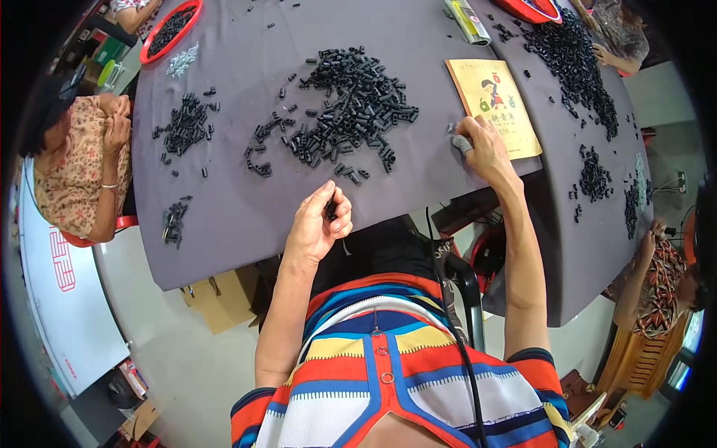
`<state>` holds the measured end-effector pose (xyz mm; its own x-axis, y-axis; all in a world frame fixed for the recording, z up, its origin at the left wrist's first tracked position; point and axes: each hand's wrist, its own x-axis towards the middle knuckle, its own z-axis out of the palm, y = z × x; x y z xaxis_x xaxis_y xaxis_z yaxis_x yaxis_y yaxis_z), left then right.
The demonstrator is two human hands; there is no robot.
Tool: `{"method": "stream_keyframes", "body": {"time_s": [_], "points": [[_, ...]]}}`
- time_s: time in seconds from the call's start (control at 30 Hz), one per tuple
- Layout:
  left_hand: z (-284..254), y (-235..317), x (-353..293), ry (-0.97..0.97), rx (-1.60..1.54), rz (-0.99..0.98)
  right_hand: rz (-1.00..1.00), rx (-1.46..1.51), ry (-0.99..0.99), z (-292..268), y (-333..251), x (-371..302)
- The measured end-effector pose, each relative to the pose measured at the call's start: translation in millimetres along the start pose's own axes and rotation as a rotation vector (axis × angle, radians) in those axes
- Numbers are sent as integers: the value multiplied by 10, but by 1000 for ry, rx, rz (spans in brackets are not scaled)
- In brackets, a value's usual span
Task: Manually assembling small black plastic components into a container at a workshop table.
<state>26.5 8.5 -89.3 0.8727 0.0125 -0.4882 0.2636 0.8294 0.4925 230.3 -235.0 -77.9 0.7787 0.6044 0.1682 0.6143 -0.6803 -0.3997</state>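
Observation:
My left hand [320, 222] is curled closed at the table's near edge, with a small black plastic part [330, 210] showing between its fingers. To the right, my right hand [487, 153] rests at the lower left edge of a yellow booklet [502, 104] with a cartoon child on its cover. Its fingers are drawn together, and a grey cover [462, 144] sits on one digit. A tiny clear piece [452, 128] lies beside those fingertips; whether they grip anything is hidden. Ahead of my left hand spreads a big pile of short black tubular parts [351, 104].
Smaller black heaps [187, 125] and a dark cluster [175, 222] lie at left, near pale small pieces [181, 61] and a red tray [172, 31]. A clear package [469, 21] lies beyond the booklet. Another pile [575, 67] covers the right table. Co-workers sit on both sides.

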Motion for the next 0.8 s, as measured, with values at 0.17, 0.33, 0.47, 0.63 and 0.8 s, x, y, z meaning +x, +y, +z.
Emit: {"method": "stream_keyframes", "body": {"time_s": [0.17,0.33,0.47,0.63,0.8], "points": [[-50,-37,-9,-46,-39,45,-9,-103,37,111,-106,-71],[-36,-79,12,-44,17,89,8,-189,118,252,-159,-132],[87,-110,34,19,157,150,-32,-29,163,260,-224,-173],[394,-207,201,38,456,218,-14,369,157,276,-750,-303],[397,-239,220,68,446,168,-112,413,70,385,-1012,-314]]}}
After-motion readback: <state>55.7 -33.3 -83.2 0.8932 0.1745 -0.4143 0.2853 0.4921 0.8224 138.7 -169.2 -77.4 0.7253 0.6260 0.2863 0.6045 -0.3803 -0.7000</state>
